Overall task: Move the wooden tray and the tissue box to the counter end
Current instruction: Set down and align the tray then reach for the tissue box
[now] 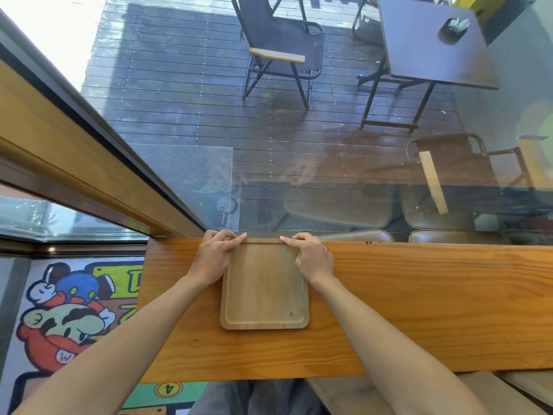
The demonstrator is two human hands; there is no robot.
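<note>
The left hand [216, 256] is gripping the far left corner of the tray [264, 290], its fingers [236, 238] curling over the far rim and its palm lying along the left rim. The right hand [311, 256] is gripping the far right corner in the same way, its fingers [288, 241] reaching in along the far rim toward the left hand's, so both hands are clamped on the tray. Both bare forearms are stretching in from the near side, crossing the near edge of the surface [419, 310].

The tray is lying flat on the surface, a rounded wooden rectangle with a raised rim and nothing in it. Its far rim is sitting right at the far edge of the surface, against the window [329, 145], and its near rim is stopping short of the near edge. It is lying close to the left end of the surface, with a long stretch of bare wood running off to its right.

Past the left end, a cartoon rug [68, 310] is covering the floor below. Through the glass, a folding chair [284, 52] and a dark table [431, 49] are standing on decking, and a small dark holder with white tissue [454, 26] is sitting on that table. Faint reflections of the hands are showing in the glass just beyond the tray.
</note>
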